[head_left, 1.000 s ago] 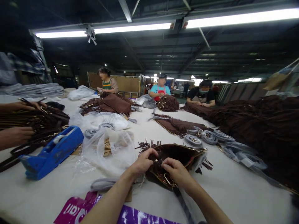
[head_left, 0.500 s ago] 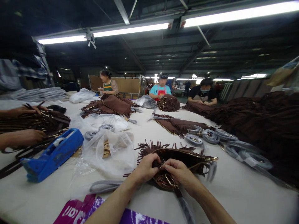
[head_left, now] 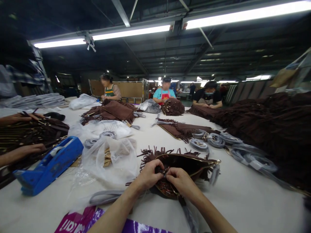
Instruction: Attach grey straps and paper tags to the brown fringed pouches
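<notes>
In front of me on the white table lies a dark brown fringed bag (head_left: 187, 157), its gold zip open and the dark inside showing. My left hand (head_left: 152, 173) pinches at the bag's near edge, thumb and fingers closed. Right beside it, my right hand (head_left: 178, 179) pinches at the same spot, fingertips almost touching the left ones. The small piece between the fingertips is too small to make out. Below my right hand a strap (head_left: 187, 212) in grey wrapping runs from the bag toward me.
On the left stand a blue tape dispenser (head_left: 52, 163) and a clear plastic bag (head_left: 111, 161). Wrapped strap coils (head_left: 216, 140) and a brown bag pile (head_left: 269, 119) lie right. A co-worker's hands (head_left: 29, 150) work at far left; several people sit across the table.
The view has shifted slightly, so things sit a little further left. Both hands stay at the bag's edge with fingertips together. The far-left co-worker's lower hand has moved a little.
</notes>
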The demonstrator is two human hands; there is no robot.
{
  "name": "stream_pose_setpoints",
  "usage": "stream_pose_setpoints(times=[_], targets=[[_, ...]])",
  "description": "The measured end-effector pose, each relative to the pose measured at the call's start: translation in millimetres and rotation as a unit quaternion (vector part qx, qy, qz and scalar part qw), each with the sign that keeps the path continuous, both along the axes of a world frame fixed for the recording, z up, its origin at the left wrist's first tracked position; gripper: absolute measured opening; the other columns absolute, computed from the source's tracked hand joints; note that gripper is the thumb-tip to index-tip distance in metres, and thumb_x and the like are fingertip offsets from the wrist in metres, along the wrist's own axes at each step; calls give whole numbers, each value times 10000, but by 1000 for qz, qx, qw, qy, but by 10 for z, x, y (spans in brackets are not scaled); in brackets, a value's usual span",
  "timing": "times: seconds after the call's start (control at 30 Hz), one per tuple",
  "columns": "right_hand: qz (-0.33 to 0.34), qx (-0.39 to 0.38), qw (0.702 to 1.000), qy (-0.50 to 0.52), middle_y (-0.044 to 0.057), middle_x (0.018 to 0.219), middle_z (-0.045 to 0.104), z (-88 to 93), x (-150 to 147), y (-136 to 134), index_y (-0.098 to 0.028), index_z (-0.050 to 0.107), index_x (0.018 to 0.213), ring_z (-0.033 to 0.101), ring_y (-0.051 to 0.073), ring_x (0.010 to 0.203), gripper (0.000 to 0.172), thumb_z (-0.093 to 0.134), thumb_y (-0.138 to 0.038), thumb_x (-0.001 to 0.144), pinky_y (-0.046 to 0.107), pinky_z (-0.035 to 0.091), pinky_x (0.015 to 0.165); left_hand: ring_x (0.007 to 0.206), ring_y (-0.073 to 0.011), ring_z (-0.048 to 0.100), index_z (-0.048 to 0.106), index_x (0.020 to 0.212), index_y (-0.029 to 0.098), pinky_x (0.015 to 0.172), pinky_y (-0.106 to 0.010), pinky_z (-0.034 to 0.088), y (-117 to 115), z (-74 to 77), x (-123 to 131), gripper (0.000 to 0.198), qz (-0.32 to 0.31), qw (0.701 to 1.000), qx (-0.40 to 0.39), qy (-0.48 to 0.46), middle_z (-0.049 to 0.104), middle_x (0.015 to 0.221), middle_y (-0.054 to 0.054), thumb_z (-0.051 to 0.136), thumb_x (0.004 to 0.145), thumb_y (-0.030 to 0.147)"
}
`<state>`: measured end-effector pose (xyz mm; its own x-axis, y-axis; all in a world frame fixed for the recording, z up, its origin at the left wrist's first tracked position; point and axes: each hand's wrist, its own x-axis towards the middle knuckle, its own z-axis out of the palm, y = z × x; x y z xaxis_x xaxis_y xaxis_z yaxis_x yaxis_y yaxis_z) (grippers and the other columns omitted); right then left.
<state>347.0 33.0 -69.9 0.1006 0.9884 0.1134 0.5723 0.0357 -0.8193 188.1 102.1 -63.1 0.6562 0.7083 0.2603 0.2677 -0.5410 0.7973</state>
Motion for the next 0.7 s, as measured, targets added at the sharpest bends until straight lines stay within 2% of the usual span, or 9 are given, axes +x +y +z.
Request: stream_pose_setpoints(times=[0.17,0.3,0.43,0.53,0.63,0.7], targets=[[-10,-5,1000,4,7,607,605,-19,-8,15,-170,620,612,545,169,627,171,514,-263,708,261,373,579,835,-168,569,669,819,167,762,-243,421,32,-31,-27,177,-16,1000,-1,0,653,834,-7,614,656,126],[-6,-14,1000,0,5,594,599,-48,-3,25,-162,623,626,535,156,599,158,511,-241,705,254,376,567,823,-167,590,696,784,165,782,-251,434,39,-48,-37,131,-21,1000,-18,-5,672,816,-15,582,723,146],[2,-20,1000,-10,-5,566,595,-32,-14,6,-167,626,618,545,153,579,156,518,-223,716,251,378,560,804,-163,573,665,727,170,756,-246,433,0,-27,-21,122,-16,999,34,27,641,786,-17,551,764,147],[11,1,999,-41,1,589,621,91,12,-82,-179,647,663,569,166,588,184,496,-220,759,265,391,582,826,-162,562,625,716,174,771,-247,436,-32,16,-19,139,-18,994,95,41,613,848,-33,521,801,140],[-13,85,992,-87,26,733,670,297,69,-224,-200,650,736,603,198,733,184,496,-263,815,296,417,700,1006,-187,536,602,749,181,905,-284,421,-86,107,-39,142,-36,986,163,9,576,1096,-66,496,829,130],[-20,110,992,-52,7,688,631,416,88,-308,-206,621,744,574,178,673,186,505,-314,841,285,416,659,1061,-206,505,581,749,182,948,-317,400,-155,194,-53,144,-25,979,202,-16,548,1137,-77,482,842,134]])
